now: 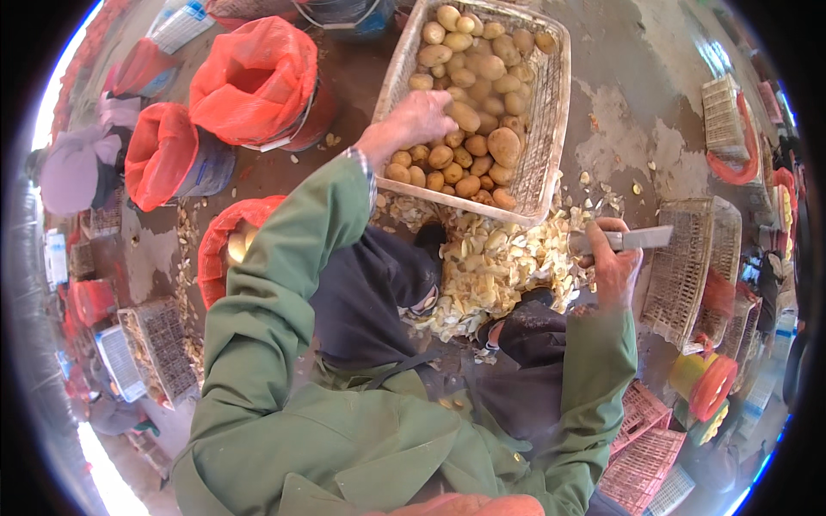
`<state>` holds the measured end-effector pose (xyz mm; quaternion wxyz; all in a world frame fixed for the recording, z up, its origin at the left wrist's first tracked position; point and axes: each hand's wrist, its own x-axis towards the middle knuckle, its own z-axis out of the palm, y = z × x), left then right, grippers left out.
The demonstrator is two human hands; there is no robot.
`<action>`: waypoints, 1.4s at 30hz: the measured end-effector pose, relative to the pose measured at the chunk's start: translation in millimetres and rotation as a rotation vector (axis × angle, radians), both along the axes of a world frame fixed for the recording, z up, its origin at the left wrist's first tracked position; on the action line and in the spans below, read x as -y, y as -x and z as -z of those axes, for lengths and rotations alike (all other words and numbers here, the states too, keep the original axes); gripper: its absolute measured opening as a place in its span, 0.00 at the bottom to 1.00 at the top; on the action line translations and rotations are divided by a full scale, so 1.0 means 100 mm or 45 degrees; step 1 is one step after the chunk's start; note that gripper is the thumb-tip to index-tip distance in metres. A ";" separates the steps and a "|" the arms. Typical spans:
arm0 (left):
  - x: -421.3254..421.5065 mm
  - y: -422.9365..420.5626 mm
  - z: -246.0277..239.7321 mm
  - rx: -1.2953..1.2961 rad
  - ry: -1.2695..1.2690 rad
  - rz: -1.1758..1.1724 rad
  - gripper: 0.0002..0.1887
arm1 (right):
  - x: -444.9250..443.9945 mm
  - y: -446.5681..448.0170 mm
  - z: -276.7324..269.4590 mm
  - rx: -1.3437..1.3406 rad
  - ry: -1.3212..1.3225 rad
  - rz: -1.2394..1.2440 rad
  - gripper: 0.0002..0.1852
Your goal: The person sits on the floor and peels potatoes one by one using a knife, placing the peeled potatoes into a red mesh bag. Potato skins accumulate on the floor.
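A plastic crate (559,122) of unpeeled potatoes (474,147) stands on the floor before me. My left hand (413,120) reaches over its left side, fingertips at a potato (464,117) on the pile; whether they grip it is hidden. Off the crate's lower right corner, my right hand (613,267) is closed around a flat metal knife-like tool (639,238), whose squared end points right. A heap of pale potato peelings (493,271) covers the floor between my feet. Beside my left forearm, pale peeled potatoes (237,245) show inside a red mesh bag (213,258).
Buckets lined with red mesh bags (255,77) (161,151) stand to the left. Stacked crates (677,277) are on the right, with red crates (642,451) below them. Another person (77,164) is at the far left. The floor (619,97) has wet patches.
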<state>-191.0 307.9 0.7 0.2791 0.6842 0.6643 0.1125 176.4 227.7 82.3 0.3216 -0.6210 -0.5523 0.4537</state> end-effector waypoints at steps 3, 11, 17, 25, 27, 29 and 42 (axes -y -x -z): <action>-0.49 -0.10 0.60 -0.105 -0.044 0.024 0.22 | 0.05 -0.05 -0.01 0.027 -0.116 0.005 0.05; -0.90 -1.16 1.87 0.151 -0.087 -0.111 0.31 | 0.12 -0.07 0.01 0.240 -0.317 -0.042 0.04; -0.87 -1.26 1.64 -0.007 0.176 0.008 0.37 | 0.06 -0.09 0.01 0.342 -0.305 -0.063 0.04; -0.85 -0.95 1.99 0.124 0.245 0.048 0.45 | 0.05 -0.03 0.01 0.444 -0.470 -0.238 0.05; -0.82 -0.97 2.00 0.077 0.328 0.038 0.46 | 0.06 -0.05 0.05 0.410 -0.466 -0.247 0.06; -0.79 -1.01 1.92 0.067 0.412 0.049 0.47 | 0.06 -0.04 0.03 0.395 -0.475 -0.246 0.06; -0.22 -0.66 1.08 1.956 0.897 0.052 0.35 | 0.19 -0.08 0.05 0.283 -0.556 -0.144 0.05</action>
